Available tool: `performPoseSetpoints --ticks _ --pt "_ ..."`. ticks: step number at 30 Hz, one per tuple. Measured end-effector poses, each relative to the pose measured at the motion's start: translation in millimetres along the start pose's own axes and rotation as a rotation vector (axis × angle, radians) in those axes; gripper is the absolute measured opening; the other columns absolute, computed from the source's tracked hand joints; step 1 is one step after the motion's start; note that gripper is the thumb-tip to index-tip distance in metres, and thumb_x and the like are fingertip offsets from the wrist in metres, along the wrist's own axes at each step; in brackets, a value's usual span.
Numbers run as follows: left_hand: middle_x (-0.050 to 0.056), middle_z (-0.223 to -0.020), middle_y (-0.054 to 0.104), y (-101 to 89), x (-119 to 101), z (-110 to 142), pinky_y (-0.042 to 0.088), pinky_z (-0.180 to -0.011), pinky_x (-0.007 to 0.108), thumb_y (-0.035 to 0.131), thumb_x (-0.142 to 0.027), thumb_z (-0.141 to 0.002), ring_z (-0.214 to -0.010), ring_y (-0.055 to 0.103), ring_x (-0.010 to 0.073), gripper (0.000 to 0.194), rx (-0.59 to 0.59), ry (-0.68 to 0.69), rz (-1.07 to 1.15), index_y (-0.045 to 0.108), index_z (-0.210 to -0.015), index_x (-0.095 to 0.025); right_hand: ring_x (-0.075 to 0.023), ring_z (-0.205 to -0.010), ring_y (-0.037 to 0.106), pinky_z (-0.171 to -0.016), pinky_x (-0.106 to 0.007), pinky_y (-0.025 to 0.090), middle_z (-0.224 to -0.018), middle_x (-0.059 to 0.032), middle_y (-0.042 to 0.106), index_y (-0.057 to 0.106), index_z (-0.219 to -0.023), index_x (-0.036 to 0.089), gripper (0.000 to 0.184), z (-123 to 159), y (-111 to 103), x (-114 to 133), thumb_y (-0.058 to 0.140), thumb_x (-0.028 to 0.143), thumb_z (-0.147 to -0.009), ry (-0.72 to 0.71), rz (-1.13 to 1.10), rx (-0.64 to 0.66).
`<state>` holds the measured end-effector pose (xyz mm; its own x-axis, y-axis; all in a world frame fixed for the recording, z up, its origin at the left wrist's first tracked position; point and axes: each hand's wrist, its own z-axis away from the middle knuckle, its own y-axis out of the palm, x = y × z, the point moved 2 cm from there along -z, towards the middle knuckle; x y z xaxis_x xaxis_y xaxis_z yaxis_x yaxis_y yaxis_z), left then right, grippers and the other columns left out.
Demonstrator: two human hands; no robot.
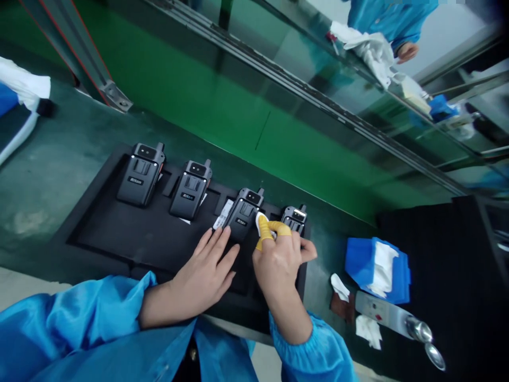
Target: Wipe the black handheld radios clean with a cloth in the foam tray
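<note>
A black foam tray (119, 233) holds several black handheld radios in a row. My left hand (207, 270) lies flat and open on the tray, fingertips just below the third radio (244, 215). My right hand (280, 260) is closed in a pinch, its thumb and forefinger in yellow finger cots, gripping a small white piece (260, 223) beside the third radio. The fourth radio (295, 218) sits just behind that hand. The first radio (142, 175) and the second radio (191, 190) lie further left. A white label (222, 215) rests by the third radio.
A blue pack of white wipes (377, 268) lies to the right, with crumpled wipes (368, 329) and a silver bottle (393, 315) lying beside it. A green conveyor belt (222, 101) runs behind the tray. Another person's hand (406, 51) and white cloths (369, 48) are at top right.
</note>
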<state>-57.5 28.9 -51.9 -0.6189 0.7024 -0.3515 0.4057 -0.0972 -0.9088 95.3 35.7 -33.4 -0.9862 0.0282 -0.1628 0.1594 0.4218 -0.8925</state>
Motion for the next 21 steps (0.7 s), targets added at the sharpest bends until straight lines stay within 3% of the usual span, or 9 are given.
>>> performPoseSetpoints --ticks 6,13,21 --pt "0.028 -0.132 0.05 3.4 -3 0 0.034 -0.106 0.051 0.041 -0.021 -0.092 -0.126 0.046 0.0351 0.04 0.004 0.054 -0.047 0.052 -0.123 0.0 -0.0178 -0.083 0.043 -0.085 -0.041 0.022 -0.089 -0.0063 0.061 0.064 -0.067 0.019 0.021 6 8 25 0.05 0.008 -0.079 -0.15 -0.126 -0.028" --pt "0.029 -0.133 0.048 5.9 -4 2 0.034 -0.106 0.053 0.044 -0.022 -0.09 -0.125 0.046 0.0372 0.04 -0.009 0.06 -0.08 0.054 -0.121 0.001 -0.0177 -0.079 0.043 -0.083 -0.043 0.023 -0.083 -0.0063 0.06 0.063 -0.066 0.018 0.025 15 6 18 0.045 0.006 -0.079 -0.083 -0.074 0.007" --pt "0.028 -0.132 0.05 4.5 -4 -1 0.033 -0.107 0.051 0.04 -0.022 -0.093 -0.126 0.046 0.0349 0.041 -0.004 0.061 -0.098 0.052 -0.123 0.003 -0.0156 -0.081 0.043 -0.087 -0.039 0.021 -0.081 -0.0023 0.06 0.058 -0.059 0.019 0.026 7 7 26 0.049 0.008 -0.08 -0.142 -0.122 -0.043"
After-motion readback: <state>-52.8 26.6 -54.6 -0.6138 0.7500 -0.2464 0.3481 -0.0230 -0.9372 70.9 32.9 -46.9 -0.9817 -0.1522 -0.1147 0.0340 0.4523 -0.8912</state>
